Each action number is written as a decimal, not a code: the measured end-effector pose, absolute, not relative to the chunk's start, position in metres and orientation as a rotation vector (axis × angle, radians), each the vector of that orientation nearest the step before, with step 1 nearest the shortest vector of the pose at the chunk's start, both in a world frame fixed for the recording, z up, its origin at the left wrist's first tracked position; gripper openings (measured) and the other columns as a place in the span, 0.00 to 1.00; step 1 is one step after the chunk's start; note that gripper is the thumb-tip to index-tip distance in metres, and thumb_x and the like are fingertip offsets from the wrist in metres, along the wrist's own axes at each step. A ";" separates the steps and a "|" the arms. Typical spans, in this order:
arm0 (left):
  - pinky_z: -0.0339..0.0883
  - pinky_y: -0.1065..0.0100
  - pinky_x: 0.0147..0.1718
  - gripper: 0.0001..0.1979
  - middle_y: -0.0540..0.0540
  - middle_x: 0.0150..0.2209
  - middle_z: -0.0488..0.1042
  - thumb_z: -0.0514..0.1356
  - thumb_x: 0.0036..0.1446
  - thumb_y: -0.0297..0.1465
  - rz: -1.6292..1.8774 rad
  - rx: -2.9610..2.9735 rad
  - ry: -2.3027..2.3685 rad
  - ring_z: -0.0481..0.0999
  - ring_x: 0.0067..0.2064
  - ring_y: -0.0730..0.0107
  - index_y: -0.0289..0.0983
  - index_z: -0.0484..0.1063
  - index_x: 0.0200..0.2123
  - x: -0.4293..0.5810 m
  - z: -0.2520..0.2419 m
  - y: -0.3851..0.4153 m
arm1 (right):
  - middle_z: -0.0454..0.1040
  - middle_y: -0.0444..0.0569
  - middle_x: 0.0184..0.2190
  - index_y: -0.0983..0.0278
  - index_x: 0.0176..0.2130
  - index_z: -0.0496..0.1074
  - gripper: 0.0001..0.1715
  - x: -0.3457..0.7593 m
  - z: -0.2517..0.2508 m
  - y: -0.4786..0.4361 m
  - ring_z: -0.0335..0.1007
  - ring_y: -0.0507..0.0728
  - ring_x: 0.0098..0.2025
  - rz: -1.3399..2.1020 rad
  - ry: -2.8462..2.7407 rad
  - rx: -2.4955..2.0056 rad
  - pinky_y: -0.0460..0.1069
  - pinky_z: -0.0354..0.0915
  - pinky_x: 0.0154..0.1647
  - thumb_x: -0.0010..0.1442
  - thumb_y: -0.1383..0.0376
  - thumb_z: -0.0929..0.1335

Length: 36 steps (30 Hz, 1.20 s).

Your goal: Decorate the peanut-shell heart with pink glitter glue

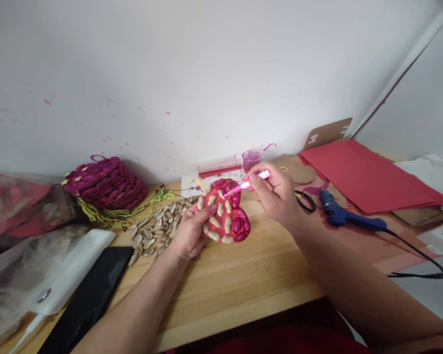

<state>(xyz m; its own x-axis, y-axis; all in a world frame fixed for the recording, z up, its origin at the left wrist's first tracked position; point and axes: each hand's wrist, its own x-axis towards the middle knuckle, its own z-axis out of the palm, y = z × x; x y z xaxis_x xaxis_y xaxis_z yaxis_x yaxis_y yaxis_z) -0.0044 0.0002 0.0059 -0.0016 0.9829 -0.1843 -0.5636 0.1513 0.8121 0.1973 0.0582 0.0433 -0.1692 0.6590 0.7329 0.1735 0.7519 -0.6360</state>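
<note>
Painting glued peanut shells (220,210) magenta

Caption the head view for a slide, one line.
Left hand holding a peanut-studded heart, right hand holding a pink-and-white tool at its surface, with shells piled on the table.

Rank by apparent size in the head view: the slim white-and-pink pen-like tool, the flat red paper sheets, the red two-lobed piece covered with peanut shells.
1. Flat red paper sheets
2. Red two-lobed peanut-shell piece
3. Slim white-and-pink pen-like tool
</note>
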 end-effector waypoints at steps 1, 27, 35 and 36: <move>0.77 0.69 0.26 0.17 0.43 0.28 0.85 0.81 0.41 0.31 1.348 0.620 0.880 0.81 0.24 0.65 0.33 0.83 0.33 -0.004 0.006 0.000 | 0.78 0.46 0.33 0.58 0.39 0.74 0.11 0.197 0.043 0.058 0.74 0.56 0.38 0.483 -1.720 -0.667 0.53 0.66 0.37 0.73 0.57 0.67; 0.71 0.71 0.21 0.14 0.48 0.21 0.79 0.80 0.44 0.31 1.286 0.601 0.871 0.76 0.20 0.69 0.36 0.81 0.32 -0.007 0.006 0.000 | 0.78 0.48 0.35 0.57 0.39 0.73 0.11 0.196 0.043 0.057 0.75 0.59 0.43 0.450 -1.717 -0.688 0.55 0.68 0.40 0.73 0.56 0.67; 0.69 0.72 0.22 0.15 0.50 0.21 0.78 0.80 0.44 0.31 1.302 0.593 0.886 0.74 0.19 0.72 0.35 0.81 0.34 -0.007 0.005 0.001 | 0.78 0.47 0.35 0.58 0.39 0.73 0.11 0.196 0.044 0.054 0.75 0.57 0.41 0.423 -1.737 -0.688 0.55 0.68 0.40 0.73 0.57 0.67; 0.70 0.73 0.22 0.15 0.51 0.19 0.76 0.80 0.43 0.31 1.305 0.593 0.887 0.75 0.19 0.71 0.35 0.81 0.33 -0.007 0.005 0.001 | 0.78 0.47 0.35 0.58 0.39 0.73 0.11 0.196 0.044 0.054 0.75 0.57 0.40 0.425 -1.740 -0.681 0.54 0.68 0.40 0.73 0.57 0.67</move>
<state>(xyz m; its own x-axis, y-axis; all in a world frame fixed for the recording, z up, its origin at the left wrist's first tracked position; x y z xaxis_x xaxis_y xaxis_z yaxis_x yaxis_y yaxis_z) -0.0069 0.0010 0.0052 0.0232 0.9753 -0.2197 -0.5626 0.1945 0.8035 0.1956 0.0542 0.0444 -0.1698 0.6410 0.7486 0.2233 0.7649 -0.6043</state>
